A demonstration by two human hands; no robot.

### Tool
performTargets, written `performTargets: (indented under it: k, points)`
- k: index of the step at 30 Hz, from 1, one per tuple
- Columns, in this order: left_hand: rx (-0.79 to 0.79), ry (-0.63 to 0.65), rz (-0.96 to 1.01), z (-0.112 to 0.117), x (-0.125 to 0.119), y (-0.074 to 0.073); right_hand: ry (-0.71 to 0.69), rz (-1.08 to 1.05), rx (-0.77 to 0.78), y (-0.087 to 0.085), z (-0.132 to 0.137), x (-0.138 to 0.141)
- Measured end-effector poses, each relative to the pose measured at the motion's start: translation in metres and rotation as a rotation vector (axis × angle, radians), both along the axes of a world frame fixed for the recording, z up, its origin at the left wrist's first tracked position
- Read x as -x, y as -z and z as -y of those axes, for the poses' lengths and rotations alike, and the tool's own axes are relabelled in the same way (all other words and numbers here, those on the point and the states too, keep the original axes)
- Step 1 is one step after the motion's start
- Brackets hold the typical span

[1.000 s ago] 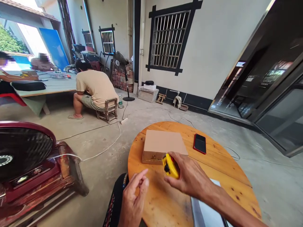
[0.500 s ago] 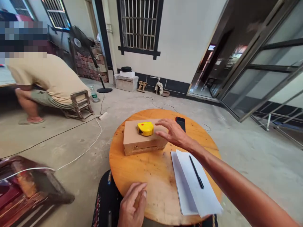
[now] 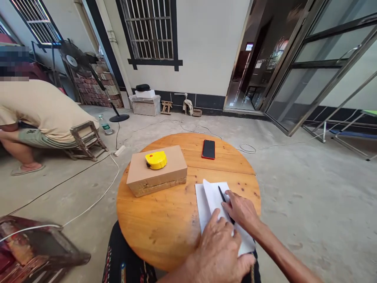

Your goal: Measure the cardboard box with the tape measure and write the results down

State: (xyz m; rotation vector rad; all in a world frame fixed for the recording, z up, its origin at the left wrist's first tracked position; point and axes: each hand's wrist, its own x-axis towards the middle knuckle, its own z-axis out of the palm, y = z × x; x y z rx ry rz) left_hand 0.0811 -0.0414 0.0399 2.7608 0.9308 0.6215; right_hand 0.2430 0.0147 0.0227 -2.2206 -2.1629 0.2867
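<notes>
My left hand (image 3: 218, 244) lies flat on the near end of some white paper sheets (image 3: 207, 197), fingers stretched out. My right hand (image 3: 242, 210) rests just beyond it, with its fingers spread over a black pen (image 3: 221, 193) that lies on the sheets. The paper sits at the right of a round wooden table (image 3: 160, 222). To the left stands a cardboard box (image 3: 165, 176) with a yellow tape measure (image 3: 156, 160) on top. A phone in a red case (image 3: 209, 149) lies at the far side.
A person in a beige shirt (image 3: 44, 112) sits bent over on a small wooden stool (image 3: 86, 140) at the left. Cables and a power strip (image 3: 119, 150) cross the concrete floor. A red machine (image 3: 32, 251) stands at the lower left. Glass doors (image 3: 318, 67) stand open at the right.
My right hand left the tape measure on the box and came back to the pen. My left hand moved from the table's near edge onto the paper. The view swung right.
</notes>
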Motion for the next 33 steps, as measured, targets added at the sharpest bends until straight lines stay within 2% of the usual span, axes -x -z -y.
performTargets:
  k: [3,5,9,12,17,21,27,33]
  points:
    - [0.106,-0.128,-0.170,-0.003,0.003,0.011,0.017,-0.052,-0.009,0.005,0.002,-0.004]
    - [0.143,-0.168,-0.226,-0.005,0.011,0.018,0.065,-0.131,-0.029,0.007,0.006,-0.014]
    - [0.198,-0.207,-0.218,-0.007,0.021,0.028,0.155,-0.371,-0.060,0.012,0.024,-0.042]
    - [0.256,-0.241,-0.179,-0.005,0.022,0.032,0.173,-0.437,-0.037,0.016,0.040,-0.051]
    - [0.303,-0.290,-0.108,-0.004,0.026,0.036,0.156,-0.489,0.031,0.017,0.055,-0.041]
    - [0.299,-0.391,-0.069,-0.008,0.035,0.042,0.141,-0.486,0.038,0.017,0.056,-0.036]
    - [0.287,-0.475,-0.027,-0.020,0.041,0.043,0.173,-0.481,-0.008,0.017,0.057,-0.033]
    - [0.297,-0.521,0.162,-0.036,0.039,0.043,0.181,-0.440,-0.043,0.024,0.059,-0.034]
